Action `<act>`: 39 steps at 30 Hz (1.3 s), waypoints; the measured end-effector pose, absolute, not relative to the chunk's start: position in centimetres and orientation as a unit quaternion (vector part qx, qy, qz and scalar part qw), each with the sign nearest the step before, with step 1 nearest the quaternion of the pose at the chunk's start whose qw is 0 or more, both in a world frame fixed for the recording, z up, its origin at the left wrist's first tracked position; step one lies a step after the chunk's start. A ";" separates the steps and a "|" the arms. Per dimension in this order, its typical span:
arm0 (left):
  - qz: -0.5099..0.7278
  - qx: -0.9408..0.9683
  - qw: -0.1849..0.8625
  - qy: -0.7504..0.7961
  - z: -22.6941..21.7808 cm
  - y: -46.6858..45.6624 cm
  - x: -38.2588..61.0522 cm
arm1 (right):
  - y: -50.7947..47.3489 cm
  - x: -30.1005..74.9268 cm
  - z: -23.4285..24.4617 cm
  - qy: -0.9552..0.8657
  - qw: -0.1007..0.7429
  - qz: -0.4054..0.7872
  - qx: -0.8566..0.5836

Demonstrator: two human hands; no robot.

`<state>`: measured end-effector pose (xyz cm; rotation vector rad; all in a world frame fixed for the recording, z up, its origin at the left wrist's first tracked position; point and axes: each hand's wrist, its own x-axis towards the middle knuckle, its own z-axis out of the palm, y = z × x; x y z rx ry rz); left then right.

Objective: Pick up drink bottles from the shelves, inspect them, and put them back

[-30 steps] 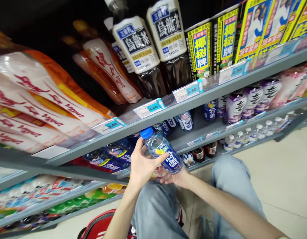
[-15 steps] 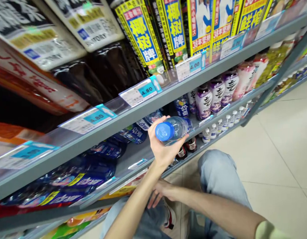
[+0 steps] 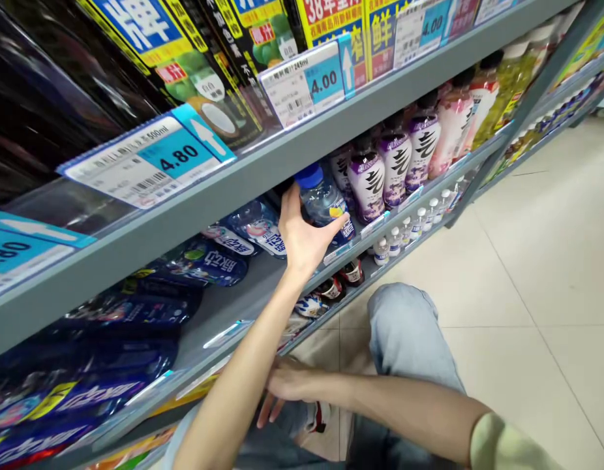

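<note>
Left hand around blue-capped bottle between shelves

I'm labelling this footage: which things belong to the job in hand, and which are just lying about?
Job in hand:
blue-capped drink bottle
left hand, around the bottle
shelf under the bottle

Just about:
purple-and-white bottles
coconut juice cartons
4.00 price tag
small white-capped bottles

Bright floor, dim bottles (lower left), seemingly blurred
</note>
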<state>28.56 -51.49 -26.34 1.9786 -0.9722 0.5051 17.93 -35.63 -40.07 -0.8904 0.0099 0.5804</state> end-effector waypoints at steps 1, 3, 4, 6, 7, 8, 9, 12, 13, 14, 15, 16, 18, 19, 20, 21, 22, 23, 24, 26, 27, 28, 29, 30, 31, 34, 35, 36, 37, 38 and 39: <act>0.203 0.792 0.417 -0.397 -26.2 -51.7 28.6 | -35.9 17.8 -39.7 0.012 0.858 0.280 -0.430; 0.198 0.793 0.411 -0.404 -26.1 -51.9 28.5 | -36.2 17.7 -38.9 0.017 0.849 0.295 -0.439; 0.193 0.794 0.412 -0.404 -26.1 -51.9 28.4 | -36.3 17.7 -38.5 0.022 0.842 0.300 -0.447; 0.174 0.796 0.423 -0.396 -26.3 -51.8 28.3 | -36.6 17.7 -37.7 0.035 0.829 0.312 -0.463; 0.156 0.797 0.434 -0.389 -26.4 -51.7 28.3 | -36.8 17.7 -37.4 0.040 0.823 0.319 -0.468; 0.133 0.798 0.448 -0.381 -26.5 -51.5 28.3 | -36.9 17.7 -37.0 0.046 0.818 0.324 -0.473; 0.105 0.799 0.461 -0.372 -26.6 -51.2 28.4 | -37.1 17.7 -36.7 0.052 0.813 0.330 -0.477; -0.003 0.805 0.466 -0.366 -26.6 -50.6 28.8 | -37.4 17.7 -36.0 0.059 0.801 0.347 -0.483; -0.039 0.809 0.457 -0.368 -26.6 -50.4 29.1 | -37.5 17.7 -35.9 0.059 0.799 0.353 -0.483; -0.070 0.812 0.446 -0.370 -26.5 -50.3 29.3 | -37.5 17.7 -35.9 0.058 0.798 0.357 -0.481; -0.094 0.815 0.436 -0.370 -26.4 -50.2 29.5 | -37.5 17.8 -35.9 0.055 0.798 0.362 -0.479; -0.110 0.816 0.430 -0.369 -26.4 -50.1 29.6 | -37.4 17.8 -36.0 0.051 0.798 0.365 -0.478; -0.121 0.817 0.427 -0.369 -26.3 -50.1 29.9 | -37.3 17.8 -36.1 0.046 0.798 0.366 -0.476; -0.121 0.817 0.426 -0.370 -26.3 -50.1 29.9 | -37.2 17.8 -36.2 0.045 0.798 0.366 -0.477; -0.119 0.818 0.424 -0.370 -26.3 -50.1 30.0 | -37.2 17.9 -36.2 0.044 0.797 0.368 -0.478; -0.115 0.819 0.423 -0.370 -26.3 -50.1 30.0 | -37.1 17.9 -36.2 0.045 0.795 0.370 -0.479; -0.112 0.821 0.422 -0.368 -26.3 -50.1 30.0 | -37.0 17.9 -36.2 0.046 0.792 0.374 -0.481; -0.110 0.824 0.419 -0.366 -26.3 -50.1 30.0 | -37.0 17.9 -36.2 0.047 0.788 0.378 -0.483; -0.109 0.826 0.416 -0.364 -26.3 -50.2 30.0 | -36.9 17.9 -36.2 0.047 0.785 0.383 -0.484; -0.109 0.831 0.411 -0.359 -26.3 -50.2 30.0 | -36.7 17.9 -36.3 0.047 0.782 0.386 -0.487; -0.108 0.832 0.411 -0.357 -26.3 -50.2 29.9 | -36.5 17.9 -36.4 0.047 0.782 0.385 -0.488; -0.107 0.831 0.414 -0.355 -26.3 -50.3 29.9 | -36.4 17.9 -36.5 0.047 0.782 0.384 -0.488; -0.106 0.830 0.418 -0.355 -26.3 -50.3 29.9 | -36.4 17.9 -36.6 0.047 0.783 0.382 -0.488; -0.105 0.828 0.421 -0.355 -26.3 -50.3 29.9 | -36.3 17.9 -36.7 0.046 0.784 0.380 -0.488; -0.104 0.828 0.422 -0.356 -26.4 -50.3 29.9 | -36.2 17.9 -36.8 0.047 0.785 0.378 -0.489; -0.107 0.828 0.418 -0.360 -26.6 -50.3 30.2 | -36.2 17.7 -36.6 0.050 0.783 0.380 -0.489; -0.111 0.826 0.419 -0.361 -26.6 -50.4 30.3 | -36.2 17.7 -36.5 0.051 0.782 0.382 -0.490; -0.116 0.822 0.423 -0.363 -26.7 -50.4 30.5 | -36.2 17.7 -36.4 0.052 0.781 0.384 -0.491; -0.123 0.817 0.429 -0.366 -26.8 -50.5 30.7 | -36.2 17.7 -36.3 0.052 0.780 0.384 -0.492; -0.130 0.810 0.436 -0.370 -26.9 -50.5 31.0 | -36.2 17.7 -36.3 0.051 0.778 0.385 -0.493; -0.138 0.802 0.443 -0.375 -27.0 -50.6 31.2 | -36.2 17.8 -36.2 0.051 0.778 0.385 -0.495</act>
